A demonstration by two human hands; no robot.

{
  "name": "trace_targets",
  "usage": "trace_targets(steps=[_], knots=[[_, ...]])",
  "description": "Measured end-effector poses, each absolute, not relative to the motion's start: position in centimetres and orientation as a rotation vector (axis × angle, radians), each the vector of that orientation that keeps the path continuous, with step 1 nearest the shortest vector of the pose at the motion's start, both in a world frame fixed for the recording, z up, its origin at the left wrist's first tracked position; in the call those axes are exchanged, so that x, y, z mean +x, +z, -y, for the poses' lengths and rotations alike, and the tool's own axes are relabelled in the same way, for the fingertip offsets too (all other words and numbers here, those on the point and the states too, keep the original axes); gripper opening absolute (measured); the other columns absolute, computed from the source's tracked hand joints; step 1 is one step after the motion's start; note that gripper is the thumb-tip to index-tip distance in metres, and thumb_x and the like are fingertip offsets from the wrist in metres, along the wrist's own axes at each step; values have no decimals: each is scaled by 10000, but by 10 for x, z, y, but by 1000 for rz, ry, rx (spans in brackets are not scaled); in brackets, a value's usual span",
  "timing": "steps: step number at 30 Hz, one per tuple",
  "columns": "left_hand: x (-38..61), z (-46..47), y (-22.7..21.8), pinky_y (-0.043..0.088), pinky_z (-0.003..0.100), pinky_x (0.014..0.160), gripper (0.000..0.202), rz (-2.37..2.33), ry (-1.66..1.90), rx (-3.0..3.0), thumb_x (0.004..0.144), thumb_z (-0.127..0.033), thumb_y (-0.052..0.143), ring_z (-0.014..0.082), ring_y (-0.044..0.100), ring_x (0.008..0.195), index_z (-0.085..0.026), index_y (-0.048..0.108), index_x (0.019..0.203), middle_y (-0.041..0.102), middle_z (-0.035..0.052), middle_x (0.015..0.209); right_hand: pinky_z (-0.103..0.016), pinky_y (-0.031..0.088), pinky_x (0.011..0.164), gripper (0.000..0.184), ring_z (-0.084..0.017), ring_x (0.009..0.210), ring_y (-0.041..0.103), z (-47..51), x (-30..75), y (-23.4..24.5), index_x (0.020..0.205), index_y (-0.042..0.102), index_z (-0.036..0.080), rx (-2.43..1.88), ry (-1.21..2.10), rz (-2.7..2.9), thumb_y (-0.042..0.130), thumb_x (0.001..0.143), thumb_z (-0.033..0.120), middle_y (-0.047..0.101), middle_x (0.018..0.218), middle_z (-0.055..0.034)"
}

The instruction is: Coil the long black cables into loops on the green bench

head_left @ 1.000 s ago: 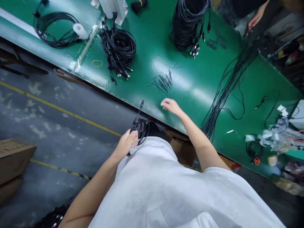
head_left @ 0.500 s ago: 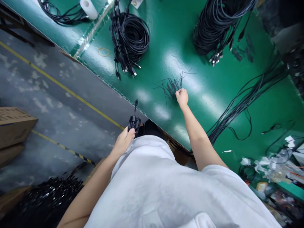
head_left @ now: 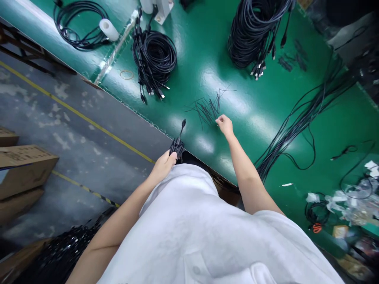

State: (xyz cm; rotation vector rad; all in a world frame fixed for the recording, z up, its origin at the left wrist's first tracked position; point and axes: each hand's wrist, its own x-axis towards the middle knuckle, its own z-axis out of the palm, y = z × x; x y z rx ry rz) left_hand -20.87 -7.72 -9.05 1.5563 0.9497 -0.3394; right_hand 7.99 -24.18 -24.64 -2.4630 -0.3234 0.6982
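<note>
My left hand (head_left: 164, 165) is closed around a folded black cable (head_left: 177, 146) at the table's front edge. The cable's plug end sticks up beyond my fingers. Out over the green tabletop, my right hand (head_left: 226, 126) has thumb and fingertips pinched together, and whatever is between them is too small to make out. Just beyond those fingertips lies a loose pile of thin black ties (head_left: 208, 111), spread out on the table.
Coiled black cables (head_left: 158, 55) lie at the table's left, and a taller cable coil (head_left: 248, 35) stands at the back. Long loose cables (head_left: 284, 138) run across the right side. Cardboard boxes (head_left: 26, 169) sit on the floor to the left.
My left hand has moved right and up with the folded cable, towards the table edge. My right hand has drawn back slightly from the pile of ties. The view has shifted slightly.
</note>
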Motion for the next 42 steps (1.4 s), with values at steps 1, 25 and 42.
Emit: trace_targets(steps=[1, 25, 42], knots=[[-205, 79, -92, 341, 217, 481, 326, -927, -337, 1551, 871, -505, 444, 95, 400, 501, -197, 474, 770, 428, -44, 582, -263, 432, 720, 82, -137, 671, 558, 247, 79, -244, 850, 593, 167, -2422, 720, 287, 530, 832, 216, 610, 749, -13], [-205, 103, -98, 289, 223, 500, 419, -625, -109, 1061, 850, -551, 572, 80, 342, 484, -203, 450, 1048, 427, -69, 618, -241, 318, 560, 249, -87, 529, 399, 215, -114, -144, 689, 605, 165, -1256, 1068, 35, 668, 695, 406, 483, 547, 52], [-222, 56, -86, 310, 252, 571, 175, -560, -97, 1798, 881, -261, 509, 114, 435, 570, -167, 575, 749, 510, -26, 600, -386, 377, 898, 351, -227, 1125, 499, 177, -81, -62, 1073, 633, 129, -1808, 79, 2406, 289, 1007, 155, 604, 1180, -125]])
